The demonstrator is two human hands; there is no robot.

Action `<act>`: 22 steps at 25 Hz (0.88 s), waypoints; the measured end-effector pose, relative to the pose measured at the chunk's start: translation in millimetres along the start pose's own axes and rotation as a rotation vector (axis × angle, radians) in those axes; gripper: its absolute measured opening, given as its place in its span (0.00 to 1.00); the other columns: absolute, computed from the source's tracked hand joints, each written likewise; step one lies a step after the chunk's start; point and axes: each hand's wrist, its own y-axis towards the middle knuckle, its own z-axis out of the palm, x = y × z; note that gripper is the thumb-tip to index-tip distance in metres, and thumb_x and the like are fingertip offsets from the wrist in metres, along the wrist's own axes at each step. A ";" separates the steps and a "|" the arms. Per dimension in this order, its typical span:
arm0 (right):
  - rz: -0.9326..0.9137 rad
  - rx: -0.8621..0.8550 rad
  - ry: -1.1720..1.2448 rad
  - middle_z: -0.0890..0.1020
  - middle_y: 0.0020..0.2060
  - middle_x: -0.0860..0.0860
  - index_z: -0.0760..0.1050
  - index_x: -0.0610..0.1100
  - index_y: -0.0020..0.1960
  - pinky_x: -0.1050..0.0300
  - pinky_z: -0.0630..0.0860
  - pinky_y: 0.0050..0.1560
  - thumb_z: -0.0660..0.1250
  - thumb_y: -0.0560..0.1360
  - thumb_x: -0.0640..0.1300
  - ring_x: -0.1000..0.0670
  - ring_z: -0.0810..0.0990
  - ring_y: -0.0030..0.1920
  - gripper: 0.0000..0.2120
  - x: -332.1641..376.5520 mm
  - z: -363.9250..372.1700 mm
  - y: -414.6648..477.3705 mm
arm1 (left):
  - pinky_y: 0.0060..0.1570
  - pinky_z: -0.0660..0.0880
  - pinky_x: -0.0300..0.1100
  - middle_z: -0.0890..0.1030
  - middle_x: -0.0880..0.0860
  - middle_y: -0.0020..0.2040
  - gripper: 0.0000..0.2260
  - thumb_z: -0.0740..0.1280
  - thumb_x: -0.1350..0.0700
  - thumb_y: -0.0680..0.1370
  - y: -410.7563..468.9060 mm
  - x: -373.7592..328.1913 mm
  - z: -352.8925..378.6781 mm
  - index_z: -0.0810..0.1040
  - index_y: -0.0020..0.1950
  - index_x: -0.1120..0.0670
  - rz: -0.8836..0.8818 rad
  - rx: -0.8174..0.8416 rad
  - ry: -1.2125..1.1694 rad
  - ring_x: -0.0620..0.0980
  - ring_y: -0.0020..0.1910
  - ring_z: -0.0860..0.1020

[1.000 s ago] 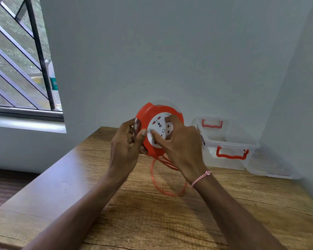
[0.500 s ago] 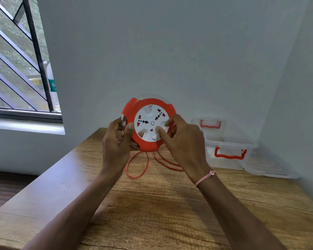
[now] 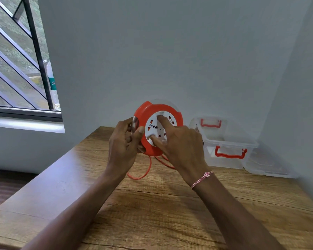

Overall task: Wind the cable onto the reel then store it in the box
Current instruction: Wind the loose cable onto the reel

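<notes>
Hidden bits first: my right hand [image 3: 181, 145] covers the right half of the cable reel [image 3: 148, 112], so I can't see how its lower fingers sit; only the index tip near the top of the white socket face [image 3: 152, 128] and the thumb tip at its lower left show, both pressed on it. My left hand [image 3: 123, 143] clamps the reel's left rim, thumb on the orange front, fingers curled behind and partly out of sight. The reel is held up above the table, face toward me, well left of the box. How much cable is wound inside I cannot tell. The loose orange cable [image 3: 148, 166] drops from under the reel and loops on the wooden table [image 3: 152, 213]; part of it runs behind my right wrist, which wears a pink-white thread bracelet [image 3: 202, 178]. The clear plastic box [image 3: 229, 141] with red handles sits in the back right corner against the wall, its near-left corner blocked by my hand. A clear lid [image 3: 267, 168] lies flat just right of it, hard to make out. Grey walls; a barred window [image 3: 16, 60] at left, cut off by the frame, with a bottle [image 3: 51, 83] behind the bars, label unreadable.
</notes>
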 end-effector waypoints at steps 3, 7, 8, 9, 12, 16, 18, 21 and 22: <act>0.334 0.039 0.286 0.88 0.50 0.47 0.75 0.46 0.70 0.60 0.80 0.33 0.71 0.75 0.66 0.48 0.87 0.39 0.32 4.5 1.7 3.5 | 0.38 0.78 0.26 0.81 0.54 0.57 0.09 0.66 0.47 0.84 -3.5 2.2 -0.6 0.72 0.64 0.43 0.049 0.008 0.038 0.37 0.52 0.83; 1.140 0.152 1.385 0.89 0.37 0.42 0.80 0.40 0.56 0.62 0.75 0.23 0.73 0.78 0.59 0.51 0.85 0.27 0.22 12.7 2.6 5.8 | 0.41 0.78 0.28 0.81 0.52 0.56 0.12 0.65 0.42 0.82 -4.9 1.2 4.6 0.69 0.63 0.35 0.087 0.015 0.100 0.42 0.50 0.82; 1.170 0.187 1.478 0.89 0.37 0.41 0.81 0.39 0.55 0.62 0.76 0.23 0.73 0.79 0.56 0.50 0.85 0.28 0.19 11.3 2.5 4.8 | 0.41 0.79 0.30 0.81 0.51 0.56 0.12 0.65 0.41 0.81 -4.6 1.5 5.1 0.68 0.63 0.34 0.082 0.005 0.113 0.42 0.49 0.82; 1.138 0.224 1.490 0.89 0.37 0.41 0.81 0.39 0.55 0.62 0.78 0.25 0.72 0.80 0.55 0.50 0.86 0.29 0.18 8.1 1.5 4.5 | 0.40 0.81 0.33 0.81 0.50 0.56 0.11 0.65 0.40 0.81 -4.3 2.0 4.2 0.69 0.63 0.34 0.061 -0.013 0.107 0.43 0.48 0.83; 0.684 0.223 0.885 0.90 0.37 0.47 0.84 0.41 0.57 0.60 0.83 0.32 0.72 0.80 0.58 0.51 0.87 0.31 0.20 -6.9 1.1 4.3 | 0.36 0.81 0.32 0.82 0.50 0.57 0.13 0.66 0.39 0.82 -1.8 7.4 -2.5 0.72 0.64 0.39 -0.024 -0.082 0.046 0.45 0.49 0.85; -0.066 -0.037 0.146 0.87 0.56 0.44 0.81 0.46 0.66 0.52 0.87 0.44 0.76 0.77 0.53 0.45 0.89 0.47 0.20 -19.9 5.8 -0.6 | 0.37 0.78 0.27 0.82 0.46 0.57 0.16 0.65 0.41 0.81 -1.8 7.3 -2.9 0.74 0.66 0.45 -0.065 -0.098 0.024 0.40 0.51 0.85; -0.210 -0.016 0.056 0.85 0.60 0.41 0.77 0.48 0.71 0.49 0.88 0.40 0.79 0.76 0.47 0.42 0.87 0.52 0.25 -21.4 7.9 0.5 | 0.38 0.77 0.25 0.81 0.43 0.56 0.16 0.65 0.41 0.81 -2.6 6.7 -1.4 0.73 0.66 0.45 -0.058 -0.091 0.031 0.36 0.51 0.84; -0.266 0.032 -0.119 0.83 0.62 0.40 0.73 0.52 0.77 0.50 0.85 0.35 0.82 0.72 0.45 0.41 0.86 0.57 0.36 -29.0 5.4 3.4 | 0.37 0.79 0.27 0.82 0.48 0.56 0.16 0.65 0.41 0.81 -1.4 9.6 -3.0 0.74 0.66 0.46 -0.078 -0.091 0.031 0.44 0.48 0.86; -0.276 0.048 -0.152 0.83 0.63 0.40 0.71 0.53 0.79 0.51 0.84 0.35 0.82 0.72 0.45 0.41 0.86 0.58 0.38 -31.4 4.9 3.1 | 0.37 0.80 0.28 0.83 0.49 0.56 0.16 0.64 0.41 0.81 -0.7 10.4 -3.6 0.74 0.65 0.47 -0.081 -0.092 0.030 0.45 0.48 0.86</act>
